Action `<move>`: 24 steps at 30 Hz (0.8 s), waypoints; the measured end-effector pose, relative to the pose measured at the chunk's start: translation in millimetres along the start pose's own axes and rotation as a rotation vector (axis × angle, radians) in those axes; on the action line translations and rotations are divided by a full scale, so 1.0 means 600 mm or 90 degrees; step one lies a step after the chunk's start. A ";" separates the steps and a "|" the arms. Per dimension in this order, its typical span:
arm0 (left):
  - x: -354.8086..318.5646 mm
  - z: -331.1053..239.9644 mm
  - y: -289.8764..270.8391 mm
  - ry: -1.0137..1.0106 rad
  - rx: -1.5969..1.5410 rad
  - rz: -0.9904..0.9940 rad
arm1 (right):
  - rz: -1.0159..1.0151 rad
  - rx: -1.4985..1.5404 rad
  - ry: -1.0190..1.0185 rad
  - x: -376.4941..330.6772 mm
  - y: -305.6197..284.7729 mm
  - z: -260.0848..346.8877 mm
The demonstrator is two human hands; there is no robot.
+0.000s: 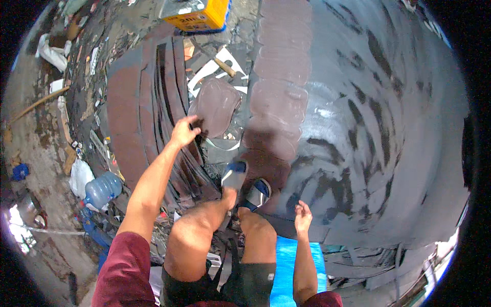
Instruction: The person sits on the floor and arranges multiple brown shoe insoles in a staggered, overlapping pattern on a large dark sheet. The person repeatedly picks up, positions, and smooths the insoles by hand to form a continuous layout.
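Note:
My left hand (185, 131) is open, thumb and forefinger apart, and nothing shows in it. It hovers beside a loose brown rounded piece of sheet material (215, 105) lying on scraps. My right hand (303, 217) hangs over the near edge of a wide dark grey sheet (429, 112); its fingers are loosely bent, with nothing visible between them. Along that sheet's left side runs a brown strip (281, 56) marked with a row of rounded outlines. My sandalled feet (235, 176) are at its near end.
Brown sheets and long dark strips (128, 102) lie left of centre. A yellow container (194, 15) stands at the far side. White cut-out scraps (207, 71) and a wooden-looking handle (224, 66) lie nearby. Far left are a large clear blue bottle (103, 189) and a stick (38, 104); blue sheeting (286, 266) is near me.

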State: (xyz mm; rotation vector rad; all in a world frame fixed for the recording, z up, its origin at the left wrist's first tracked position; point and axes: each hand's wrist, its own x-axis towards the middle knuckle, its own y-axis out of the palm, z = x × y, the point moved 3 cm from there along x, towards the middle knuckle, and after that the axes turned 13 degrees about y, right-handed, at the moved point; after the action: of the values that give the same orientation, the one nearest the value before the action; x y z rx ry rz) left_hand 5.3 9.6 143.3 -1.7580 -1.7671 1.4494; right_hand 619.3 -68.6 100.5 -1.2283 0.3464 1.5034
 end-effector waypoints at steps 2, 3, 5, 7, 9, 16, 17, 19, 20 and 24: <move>0.029 0.066 0.030 -0.024 0.033 -0.065 | -0.008 0.038 -0.069 0.017 0.047 0.023; 0.068 0.017 0.046 -0.108 -0.098 -0.032 | -0.050 0.069 -0.101 0.026 0.062 0.017; 0.076 0.088 0.070 -0.098 -0.011 -0.107 | -0.027 0.048 -0.118 0.041 0.114 0.052; 0.104 0.107 0.098 -0.124 0.021 -0.142 | -0.028 0.039 -0.155 0.065 0.150 0.090; 0.145 0.114 0.108 -0.125 0.038 -0.140 | -0.026 0.035 -0.206 0.087 0.183 0.115; 0.245 0.192 0.114 -0.072 -0.181 -0.121 | -0.090 0.120 -0.472 0.183 0.284 0.248; 0.236 0.261 0.085 -0.085 -0.143 -0.103 | -0.069 0.153 -0.514 0.190 0.323 0.283; 0.284 0.128 0.109 -0.024 -0.206 0.047 | -0.169 0.086 -0.556 0.227 0.335 0.328; 0.281 0.151 0.081 -0.048 -0.153 0.064 | -0.104 0.145 -0.611 0.217 0.380 0.366; 0.244 0.144 0.060 -0.034 0.053 0.057 | 0.259 0.096 -0.403 0.196 0.553 0.446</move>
State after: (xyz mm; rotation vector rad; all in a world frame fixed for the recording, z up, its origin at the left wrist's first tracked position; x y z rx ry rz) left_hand -73.2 88.9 10.0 -1.7926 -1.6467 1.5955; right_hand 220.3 83.9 -13.2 -0.5282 0.2825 2.0802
